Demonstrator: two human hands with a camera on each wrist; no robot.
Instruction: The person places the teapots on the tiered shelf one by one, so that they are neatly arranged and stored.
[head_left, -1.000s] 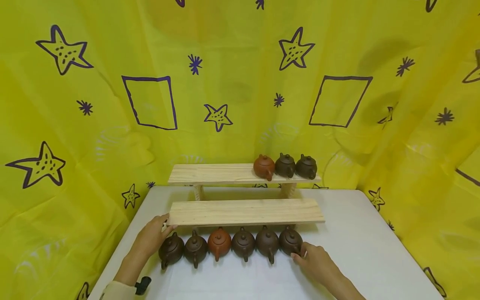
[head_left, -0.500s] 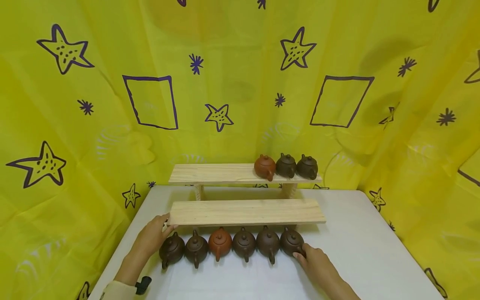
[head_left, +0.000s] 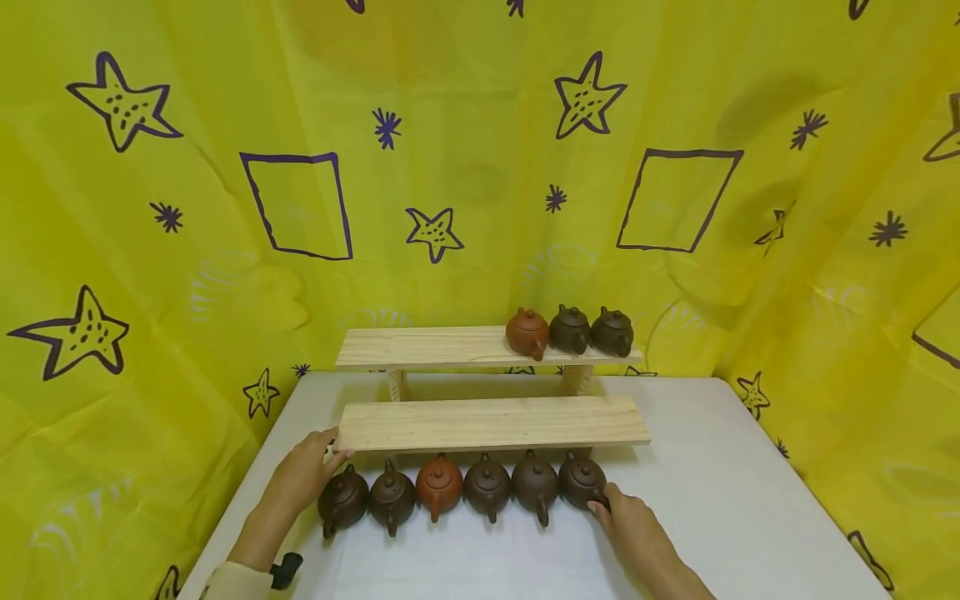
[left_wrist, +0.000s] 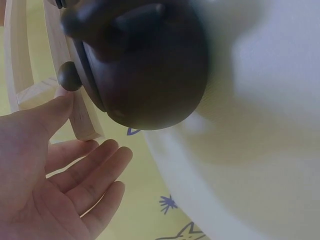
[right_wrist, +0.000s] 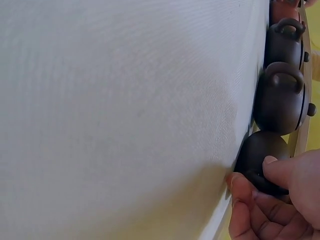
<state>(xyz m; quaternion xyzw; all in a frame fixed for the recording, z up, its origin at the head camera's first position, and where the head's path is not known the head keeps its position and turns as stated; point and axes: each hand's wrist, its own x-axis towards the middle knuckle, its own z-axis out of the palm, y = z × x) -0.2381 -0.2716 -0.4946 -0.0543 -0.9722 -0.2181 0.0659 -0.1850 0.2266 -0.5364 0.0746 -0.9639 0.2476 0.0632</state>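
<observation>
In the head view, my right hand (head_left: 633,521) holds the handle of the rightmost dark brown teapot (head_left: 582,479). In the right wrist view the thumb (right_wrist: 280,167) lies on top of this handle, with the index finger on its other side. My left hand (head_left: 300,471) touches the left end of the lower wooden shelf board (head_left: 487,423). Its thumb is at the front edge, and the other fingers are loosely extended in the left wrist view. Just beside it stands the leftmost dark teapot (head_left: 343,497). A red-brown teapot (head_left: 439,486) is third from the left in this front row.
The upper shelf board (head_left: 420,346) bears a red-brown teapot (head_left: 528,333) and two dark teapots (head_left: 571,329) at its right end. The front row stands close along the lower board on a white-covered table (head_left: 720,483). A yellow curtain (head_left: 480,167) with drawn stars surrounds the table.
The rightmost teapot has turned slightly, its spout swinging left and its handle right. My right thumb and fingers have shifted on the handle. My left hand stays at the board's end.
</observation>
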